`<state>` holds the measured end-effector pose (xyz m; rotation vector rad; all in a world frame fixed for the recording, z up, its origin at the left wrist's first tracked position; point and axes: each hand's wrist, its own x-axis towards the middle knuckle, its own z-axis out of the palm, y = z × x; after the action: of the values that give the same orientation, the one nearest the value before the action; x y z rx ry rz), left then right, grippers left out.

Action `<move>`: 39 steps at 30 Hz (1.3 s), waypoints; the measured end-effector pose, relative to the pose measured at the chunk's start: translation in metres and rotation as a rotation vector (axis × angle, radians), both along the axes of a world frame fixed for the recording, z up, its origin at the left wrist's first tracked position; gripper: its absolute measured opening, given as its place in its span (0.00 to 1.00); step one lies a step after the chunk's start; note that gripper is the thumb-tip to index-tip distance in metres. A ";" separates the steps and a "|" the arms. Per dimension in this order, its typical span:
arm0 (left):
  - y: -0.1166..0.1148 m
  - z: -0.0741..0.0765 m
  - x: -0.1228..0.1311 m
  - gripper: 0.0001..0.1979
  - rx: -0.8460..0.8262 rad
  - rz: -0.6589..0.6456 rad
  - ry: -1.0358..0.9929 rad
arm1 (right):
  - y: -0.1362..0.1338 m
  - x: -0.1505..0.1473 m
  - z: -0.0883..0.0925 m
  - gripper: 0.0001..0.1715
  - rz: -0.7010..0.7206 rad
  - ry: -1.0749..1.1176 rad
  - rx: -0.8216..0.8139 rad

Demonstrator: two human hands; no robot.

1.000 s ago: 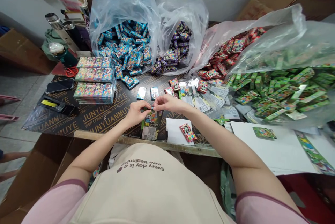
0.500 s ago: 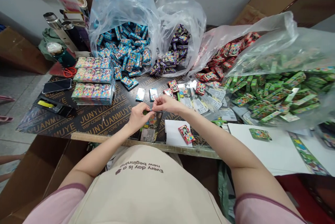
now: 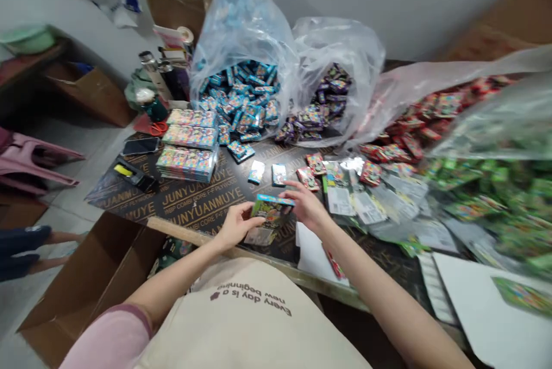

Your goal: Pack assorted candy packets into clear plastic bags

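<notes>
My left hand (image 3: 238,224) grips the left side of a green and black printed plastic pouch (image 3: 269,211), its thumb across the front. A bright blue strip runs along the pouch's top edge. At the upper right corner is my right hand (image 3: 307,206), fingers partly spread around that edge; its thumb is hard to make out. The pouch's lower part has a grey printed panel and hangs over the table near its front edge. Just beyond the hands lie two small boxes with pale tops, a left one (image 3: 256,172) and a right one (image 3: 279,175).
Behind stand clear bags of blue boxes (image 3: 245,99), purple boxes (image 3: 332,99) and red boxes (image 3: 431,113), with green packs (image 3: 517,202) at right. Flat pouches (image 3: 366,202) fan out beside red boxes. Stacked packs (image 3: 187,156), a phone (image 3: 141,146) and a tape dispenser (image 3: 133,175) lie left.
The view has swung left and away. My hands have moved from pinching together at the pouch's top to holding its two sides apart, and the blue strip now shows.
</notes>
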<state>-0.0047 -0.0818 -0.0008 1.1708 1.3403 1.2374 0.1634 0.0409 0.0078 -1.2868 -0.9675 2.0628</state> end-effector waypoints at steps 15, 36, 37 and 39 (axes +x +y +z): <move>0.014 -0.012 -0.201 0.25 0.165 0.176 1.173 | -0.020 0.089 -0.023 0.25 0.026 -0.245 0.363; 0.030 -0.083 0.129 0.30 -0.395 -0.089 -0.138 | -0.105 0.145 -0.090 0.29 -0.083 -1.105 0.829; 0.032 -0.081 0.132 0.31 -0.373 -0.065 -0.151 | -0.106 0.149 -0.091 0.29 -0.120 -1.083 0.824; 0.035 -0.076 0.129 0.31 -0.365 -0.052 -0.186 | -0.107 0.165 -0.091 0.28 -0.222 -1.082 0.801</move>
<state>0.1241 -0.0471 -0.0771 0.8088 1.3184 0.9863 0.3282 -0.0662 -0.0829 -1.8529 -1.7185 0.5234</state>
